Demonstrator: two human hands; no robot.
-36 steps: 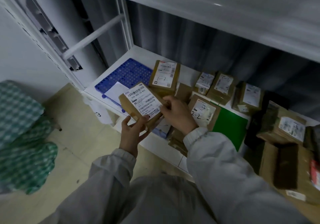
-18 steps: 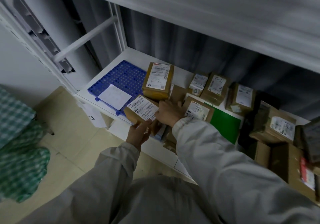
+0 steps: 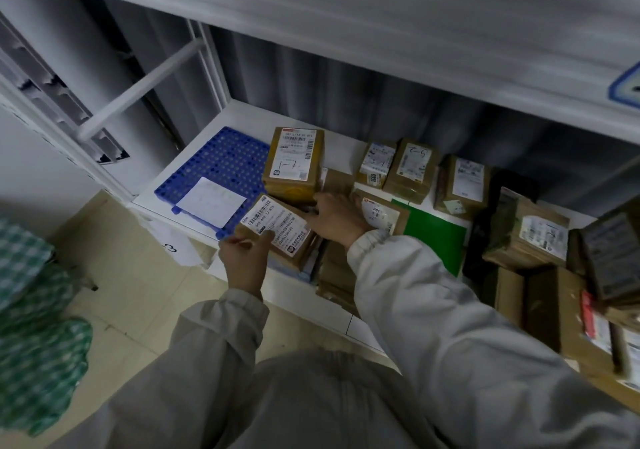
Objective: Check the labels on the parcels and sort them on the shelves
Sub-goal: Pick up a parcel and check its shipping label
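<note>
A small brown parcel (image 3: 287,237) with a white barcode label lies tilted at the front edge of the white lower shelf (image 3: 239,116). My left hand (image 3: 244,263) grips its near left corner, thumb on the label. My right hand (image 3: 334,218) holds its far right side, fingers curled over the edge, between this parcel and a labelled parcel (image 3: 379,213) to the right. Behind it a taller brown parcel (image 3: 294,164) lies label up.
A blue perforated tray (image 3: 221,161) with a white paper sheet (image 3: 211,200) sits left on the shelf. Several labelled parcels crowd the middle and right, around a green board (image 3: 433,237). An upper shelf (image 3: 381,15) overhangs. Green checked bags (image 3: 38,310) sit on the floor left.
Both hands have lowered the labelled parcel from in front of me down onto the shelf's front edge, next to the blue tray. My view has tipped forward and closer.
</note>
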